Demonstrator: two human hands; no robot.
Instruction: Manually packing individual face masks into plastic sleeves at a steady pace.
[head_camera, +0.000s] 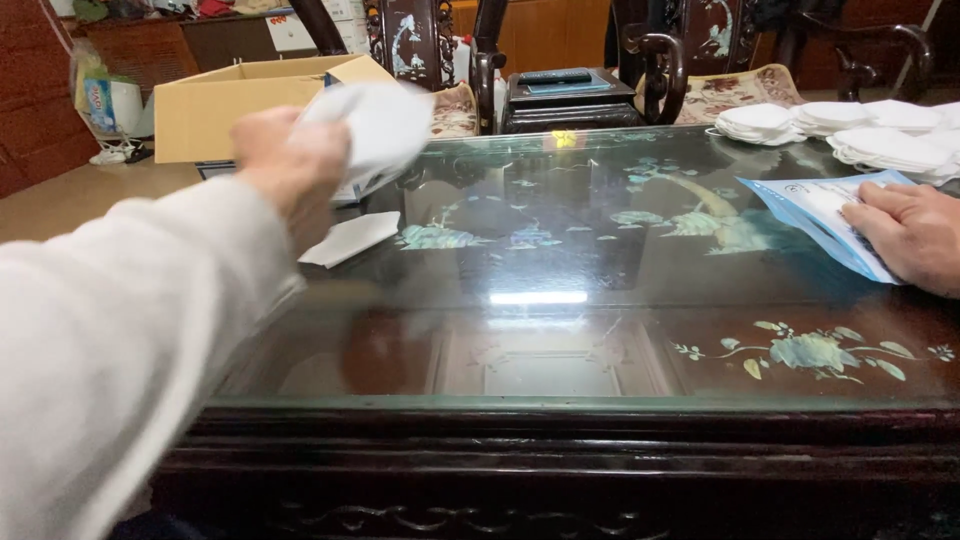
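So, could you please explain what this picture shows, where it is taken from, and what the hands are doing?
There is no machine here: a person wears one camera on the head, so you look down at their own two bare hands. The left hand, in a pale sleeve, is raised and holds a white packet, blurred in the picture. The right hand rests flat on a light blue packet. Both are over a dark glass-topped table with inlaid flowers. On it lie a white flat piece and, far right, stacks of white masks. An open cardboard box stands behind the left hand, with carved dark chairs beyond.
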